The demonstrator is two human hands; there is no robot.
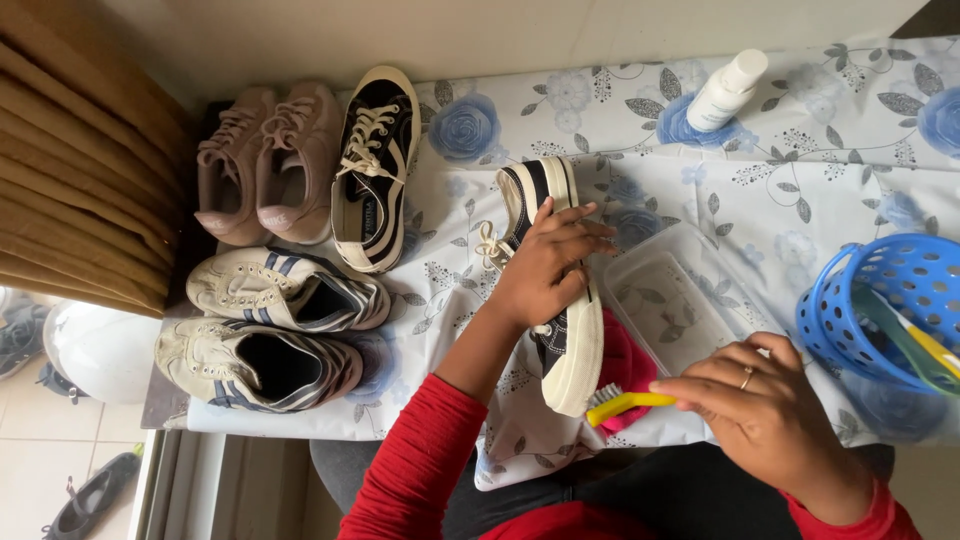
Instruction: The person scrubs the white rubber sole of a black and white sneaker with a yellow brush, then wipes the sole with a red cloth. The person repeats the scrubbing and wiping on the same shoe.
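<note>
Left hand [545, 265] clamps the black-and-white sneaker [560, 300] over the flowered tablecloth [800, 200] — sole side facing my right. Right hand [765, 405] grips a yellow brush [625, 403], bristles at the sneaker's white edge, just beside a clear plastic tub [670, 300] and blue basket [880, 300].

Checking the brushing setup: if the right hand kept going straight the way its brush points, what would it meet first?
Probably the white sole of the black sneaker held by the left hand; the yellow brush in the right hand already nearly touches it.
</note>
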